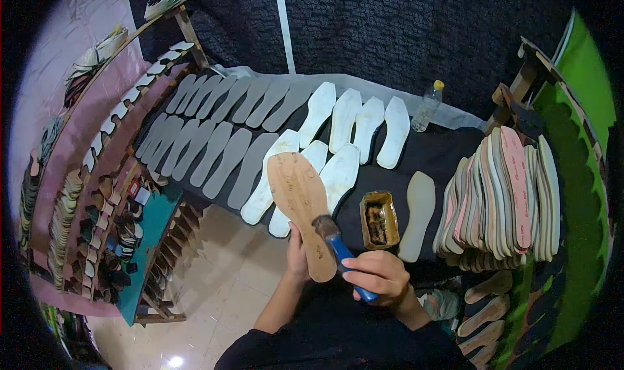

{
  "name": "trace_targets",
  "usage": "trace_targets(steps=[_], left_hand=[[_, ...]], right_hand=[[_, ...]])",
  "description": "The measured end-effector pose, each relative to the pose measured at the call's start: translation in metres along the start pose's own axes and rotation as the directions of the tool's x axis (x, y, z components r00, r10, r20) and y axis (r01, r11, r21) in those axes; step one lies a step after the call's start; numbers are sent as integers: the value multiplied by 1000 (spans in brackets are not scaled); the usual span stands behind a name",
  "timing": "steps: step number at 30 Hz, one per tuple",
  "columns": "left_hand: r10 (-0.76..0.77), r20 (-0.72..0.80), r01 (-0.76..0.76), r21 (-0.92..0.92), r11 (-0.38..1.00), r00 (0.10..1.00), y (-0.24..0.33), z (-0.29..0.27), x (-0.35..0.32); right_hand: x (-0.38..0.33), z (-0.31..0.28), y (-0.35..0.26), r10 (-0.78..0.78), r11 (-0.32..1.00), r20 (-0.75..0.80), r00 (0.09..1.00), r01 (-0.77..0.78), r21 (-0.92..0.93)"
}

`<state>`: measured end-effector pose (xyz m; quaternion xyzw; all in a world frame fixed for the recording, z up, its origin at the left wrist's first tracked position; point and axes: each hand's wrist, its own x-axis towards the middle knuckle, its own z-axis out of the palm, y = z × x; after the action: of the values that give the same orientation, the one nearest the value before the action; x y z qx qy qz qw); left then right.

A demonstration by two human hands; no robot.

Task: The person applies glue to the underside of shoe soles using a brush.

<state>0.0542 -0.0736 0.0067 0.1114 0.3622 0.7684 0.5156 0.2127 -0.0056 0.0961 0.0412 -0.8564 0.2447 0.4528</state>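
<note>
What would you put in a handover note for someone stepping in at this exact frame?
Left hand: holds the tan insole from below, its face up.
Right hand: grips the blue-handled brush, bristles on the insole's lower right edge.
Glue tin: open on the dark table, just right of the insole.
Done: rows of grey insoles and white insoles lie spread out on the table.
Left: the upright stack of insoles at right; one pale insole lies beside the tin.

Dim overhead light, floor glare, dark vignette, strong fisheye bending at rim.
</note>
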Motion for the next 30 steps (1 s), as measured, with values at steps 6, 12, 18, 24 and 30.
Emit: trace_targets(steps=[6, 12, 18, 24, 30], left_hand=[[2, 63, -1, -9, 1000, 998, -3, -15, 4], [-36, 100, 48, -118, 992, 994, -3, -17, 5], [-35, 133, 55, -149, 987, 991, -2, -23, 6], [-13, 29, 17, -138, 990, 1000, 5, -17, 5], [19, 198, 30, -246, 969, 980, 5, -30, 6]], right_hand=[[-7, 2, -1, -46, 995, 165, 985, 31, 94], [1, 2, -6, -32, 995, 56, 998, 26, 98], [-8, 7, 0, 4, 977, 145, 989, -35, 209], [5, 14, -3, 41, 990, -45, 998, -35, 136], [1, 11, -5, 13, 980, 90, 996, -31, 196]])
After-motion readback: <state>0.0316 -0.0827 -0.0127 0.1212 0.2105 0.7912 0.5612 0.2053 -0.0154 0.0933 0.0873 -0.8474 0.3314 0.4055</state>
